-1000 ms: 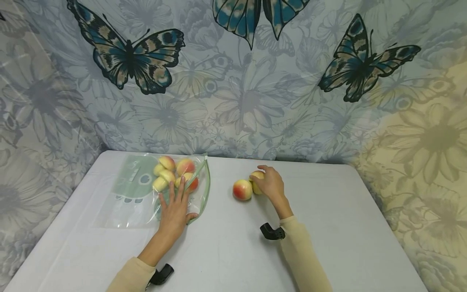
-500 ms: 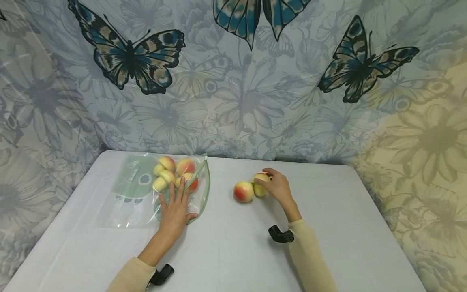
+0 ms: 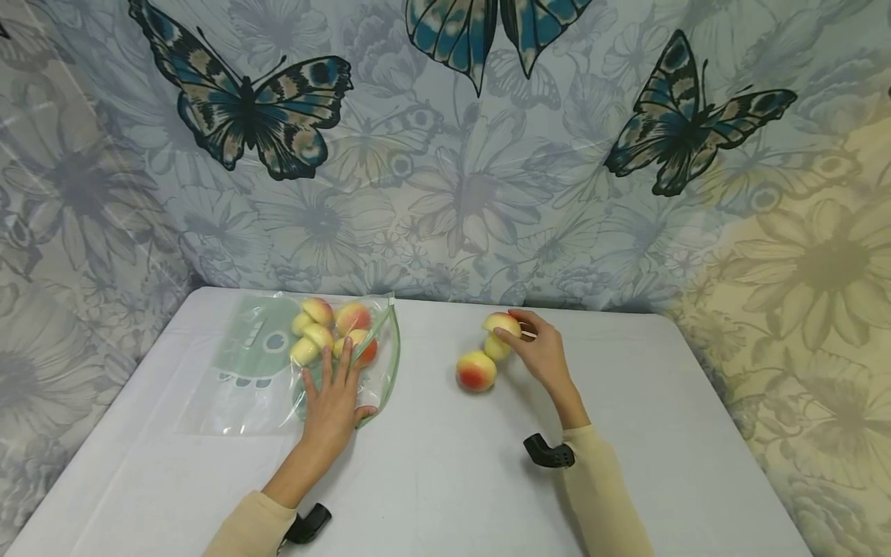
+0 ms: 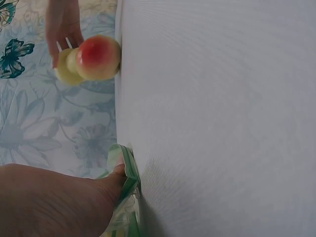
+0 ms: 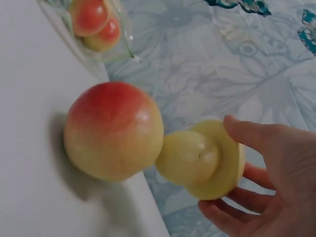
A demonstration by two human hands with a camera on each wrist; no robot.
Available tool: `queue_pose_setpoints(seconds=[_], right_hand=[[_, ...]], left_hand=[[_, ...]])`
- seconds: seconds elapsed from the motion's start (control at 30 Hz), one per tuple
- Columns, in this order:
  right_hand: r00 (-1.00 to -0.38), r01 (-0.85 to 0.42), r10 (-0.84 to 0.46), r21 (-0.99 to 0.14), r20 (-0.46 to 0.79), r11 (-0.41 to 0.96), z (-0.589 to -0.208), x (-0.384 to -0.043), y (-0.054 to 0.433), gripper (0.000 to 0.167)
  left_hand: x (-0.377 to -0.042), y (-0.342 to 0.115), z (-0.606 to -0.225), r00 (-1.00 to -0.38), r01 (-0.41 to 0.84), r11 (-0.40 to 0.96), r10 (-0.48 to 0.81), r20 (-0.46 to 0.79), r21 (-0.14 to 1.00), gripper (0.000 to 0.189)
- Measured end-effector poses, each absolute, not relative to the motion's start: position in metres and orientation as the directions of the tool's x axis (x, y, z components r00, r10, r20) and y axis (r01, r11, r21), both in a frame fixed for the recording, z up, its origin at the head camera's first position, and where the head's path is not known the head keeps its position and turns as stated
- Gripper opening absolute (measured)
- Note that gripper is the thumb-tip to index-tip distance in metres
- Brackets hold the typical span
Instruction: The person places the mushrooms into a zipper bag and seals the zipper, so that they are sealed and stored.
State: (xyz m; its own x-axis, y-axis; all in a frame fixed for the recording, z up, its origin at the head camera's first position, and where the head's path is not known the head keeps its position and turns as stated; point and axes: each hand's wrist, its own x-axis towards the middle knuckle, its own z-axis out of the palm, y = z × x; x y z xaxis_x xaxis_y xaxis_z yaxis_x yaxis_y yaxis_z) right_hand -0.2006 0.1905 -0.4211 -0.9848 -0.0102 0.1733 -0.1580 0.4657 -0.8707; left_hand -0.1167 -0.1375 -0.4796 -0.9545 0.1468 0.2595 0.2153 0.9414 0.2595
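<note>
My left hand (image 3: pixel 332 406) lies with spread fingers on a clear zip bag (image 3: pixel 244 402) with a green print and green edge. In the left wrist view the thumb (image 4: pixel 116 173) lies at the bag's green edge. Inside the bag are red-and-yellow peaches (image 3: pixel 353 317) and smaller yellow fruits (image 3: pixel 304 352). My right hand (image 3: pixel 546 352) holds a yellow-and-red peach (image 3: pixel 501 322) between thumb and fingers; its side facing the right wrist camera looks flat and pale. In front of it is a small yellow fruit (image 5: pixel 187 157); whether they touch, I cannot tell. A round peach (image 3: pixel 476 371) sits nearest me.
A white-covered table (image 3: pixel 431 480) carries everything. Behind its far edge rises a wall covering (image 3: pixel 473 193) printed with flowers and butterflies. A black wrist camera (image 3: pixel 550 451) sits on the right sleeve, another black camera (image 3: pixel 308 524) on the left.
My right hand has moved right and taken hold of the peach, which now sits farther back. The round peach has shifted right and slightly nearer. The left hand stays on the bag.
</note>
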Motion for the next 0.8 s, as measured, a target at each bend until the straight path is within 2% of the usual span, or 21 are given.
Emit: queue_pose_setpoints(seconds=[0.27,0.47,0.8], right_hand=[[-0.979,-0.181,0.014,-0.901,0.203,0.395,-0.414,-0.196,0.182,0.050],[-0.964,-0.252,-0.012,-0.894,0.267,0.372,-0.407,-0.189,0.169,0.048],[-0.957,-0.289,-0.054,-0.916,0.286,0.279,-0.401,-0.179,0.132,0.046]], left_hand=[[-0.116,-0.138,-0.479,-0.951,0.224,0.941,0.153,0.270,0.255,0.087],[-0.115,-0.138,-0.479,-0.951,0.223,0.941,0.153,0.268,0.255,0.086],[-0.116,-0.138,-0.480,-0.954,0.218,0.941,0.150,0.258,0.259,0.086]])
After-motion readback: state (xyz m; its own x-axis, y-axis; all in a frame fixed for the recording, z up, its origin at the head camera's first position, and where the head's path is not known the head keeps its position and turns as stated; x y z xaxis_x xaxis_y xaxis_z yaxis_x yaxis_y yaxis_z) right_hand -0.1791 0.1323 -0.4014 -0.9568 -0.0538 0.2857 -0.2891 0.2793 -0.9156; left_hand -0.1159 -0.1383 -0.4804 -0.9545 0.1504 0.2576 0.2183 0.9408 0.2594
